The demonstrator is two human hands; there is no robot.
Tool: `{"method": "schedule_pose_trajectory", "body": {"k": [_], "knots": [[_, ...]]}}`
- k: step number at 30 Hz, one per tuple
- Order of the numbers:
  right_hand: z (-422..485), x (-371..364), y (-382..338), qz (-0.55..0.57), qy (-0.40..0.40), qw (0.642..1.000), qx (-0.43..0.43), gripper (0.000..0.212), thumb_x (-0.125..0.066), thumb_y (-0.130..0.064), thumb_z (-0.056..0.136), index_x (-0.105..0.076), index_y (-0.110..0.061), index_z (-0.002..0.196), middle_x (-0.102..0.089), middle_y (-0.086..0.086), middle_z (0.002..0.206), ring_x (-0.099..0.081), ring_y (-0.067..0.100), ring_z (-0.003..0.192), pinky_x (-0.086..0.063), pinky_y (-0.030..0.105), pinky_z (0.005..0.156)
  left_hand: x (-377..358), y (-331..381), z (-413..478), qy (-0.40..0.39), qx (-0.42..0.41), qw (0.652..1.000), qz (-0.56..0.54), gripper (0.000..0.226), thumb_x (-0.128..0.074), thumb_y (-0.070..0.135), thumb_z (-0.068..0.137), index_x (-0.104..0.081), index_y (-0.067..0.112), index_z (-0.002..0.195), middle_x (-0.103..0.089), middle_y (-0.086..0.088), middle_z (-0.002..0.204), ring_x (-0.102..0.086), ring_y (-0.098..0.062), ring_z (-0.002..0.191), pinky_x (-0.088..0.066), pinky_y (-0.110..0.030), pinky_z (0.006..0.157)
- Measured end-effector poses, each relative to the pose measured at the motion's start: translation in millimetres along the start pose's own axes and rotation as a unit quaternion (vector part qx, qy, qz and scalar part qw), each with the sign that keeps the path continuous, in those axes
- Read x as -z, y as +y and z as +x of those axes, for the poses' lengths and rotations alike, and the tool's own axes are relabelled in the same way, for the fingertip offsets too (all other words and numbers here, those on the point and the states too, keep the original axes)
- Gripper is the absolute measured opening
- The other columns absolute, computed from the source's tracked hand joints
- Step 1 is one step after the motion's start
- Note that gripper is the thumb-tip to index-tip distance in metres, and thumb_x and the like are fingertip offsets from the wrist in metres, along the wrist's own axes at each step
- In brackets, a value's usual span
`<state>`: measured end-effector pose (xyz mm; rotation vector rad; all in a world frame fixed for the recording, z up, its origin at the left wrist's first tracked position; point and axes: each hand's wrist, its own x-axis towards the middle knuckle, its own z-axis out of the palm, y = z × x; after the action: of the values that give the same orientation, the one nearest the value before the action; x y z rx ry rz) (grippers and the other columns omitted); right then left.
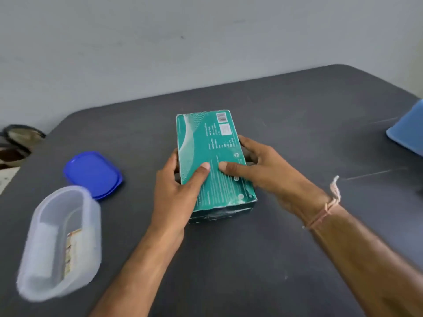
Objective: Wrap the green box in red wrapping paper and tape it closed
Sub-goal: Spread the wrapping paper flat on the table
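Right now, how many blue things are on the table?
2. A dark blue lid lies on the left, behind the clear plastic container. A lighter blue object sits at the right edge, partly cut off. Others may be out of view.

We record the green box [206, 143] as printed cardboard with a faint sheen, its edges scuffed pale. The table [297, 124] top appears dark, matt and finely scratched. We note the blue lid [91, 172] as smooth glossy plastic and the container [57, 236] as frosted translucent plastic. The wrist cord [329, 207] appears to be twisted fibre thread, frayed at its end.
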<state>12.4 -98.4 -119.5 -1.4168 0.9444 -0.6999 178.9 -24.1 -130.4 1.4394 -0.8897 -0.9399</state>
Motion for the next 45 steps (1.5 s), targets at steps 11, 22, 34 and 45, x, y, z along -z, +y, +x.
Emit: {"method": "schedule_pose_trajectory", "body": {"k": [11,22,34,45], "knots": [[-89,-101,18,-0.021,-0.019,1.000,-0.003,0.048,-0.079,-0.029,0.088,-0.060,-0.035,0.131,-0.075,-0.011,0.114,-0.075,0.013,0.098,-0.063,0.041,0.086,99,-31,-118,0.062,-0.004,0.997,0.051,0.061,-0.086,0.036,0.078,-0.055,0.027,0.129,-0.071,0.012,0.117,-0.071,0.005,0.091,-0.057,-0.014,0.065],[-41,-95,21,-0.016,-0.115,0.993,-0.019,0.046,-0.079,-0.027,0.087,-0.060,-0.039,0.127,-0.073,-0.016,0.115,-0.074,0.010,0.099,-0.063,0.046,0.083,112,-23,-97,0.118,0.021,0.991,0.060,0.053,-0.082,0.035,0.080,-0.064,0.030,0.130,-0.077,0.013,0.111,-0.075,-0.009,0.100,-0.060,-0.026,0.077],[-52,-137,24,0.020,-0.084,0.996,-0.021,0.052,-0.083,-0.049,0.072,-0.067,-0.032,0.118,-0.073,-0.007,0.121,-0.071,0.018,0.108,-0.061,0.050,0.087,142,-13,-119,0.168,-0.020,0.966,0.197,0.036,-0.076,0.036,0.090,-0.066,0.027,0.123,-0.074,0.015,0.105,-0.072,0.000,0.089,-0.059,-0.029,0.084],[-120,21,20,-0.142,0.114,0.981,0.074,0.068,-0.080,-0.046,0.083,-0.054,-0.025,0.142,-0.060,-0.004,0.131,-0.063,0.010,0.110,-0.054,0.031,0.099,11,-2,-151,0.135,-0.142,0.948,0.252,0.034,-0.076,0.053,0.086,-0.069,0.029,0.110,-0.073,0.012,0.097,-0.068,-0.001,0.080,-0.058,-0.037,0.078]]}}
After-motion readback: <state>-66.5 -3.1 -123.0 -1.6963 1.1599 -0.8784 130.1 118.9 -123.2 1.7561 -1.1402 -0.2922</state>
